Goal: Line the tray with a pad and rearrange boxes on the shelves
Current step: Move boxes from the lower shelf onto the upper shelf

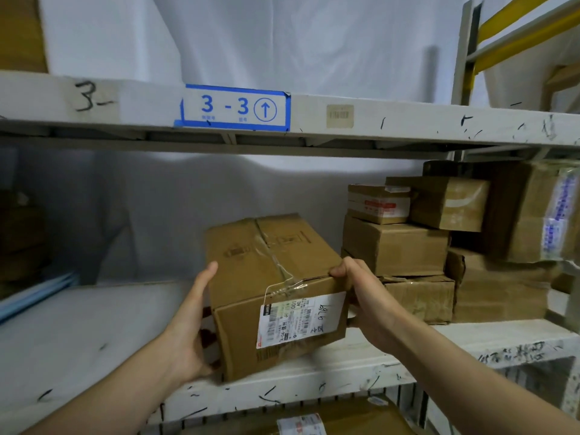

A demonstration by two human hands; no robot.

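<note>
I grasp the stiff, seemingly light box (276, 296) by its sides: left hand (188, 321) flat, right hand (361, 290) fingers curled over the edge.

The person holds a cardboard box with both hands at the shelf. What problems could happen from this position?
1. The box looks tilted, its near end at the shelf's front edge; if the left hand or right hand lets go early, it may tip off.
2. The stacked boxes stand close on the right; pushing the box that way could knock them or squeeze the right hand.
</note>
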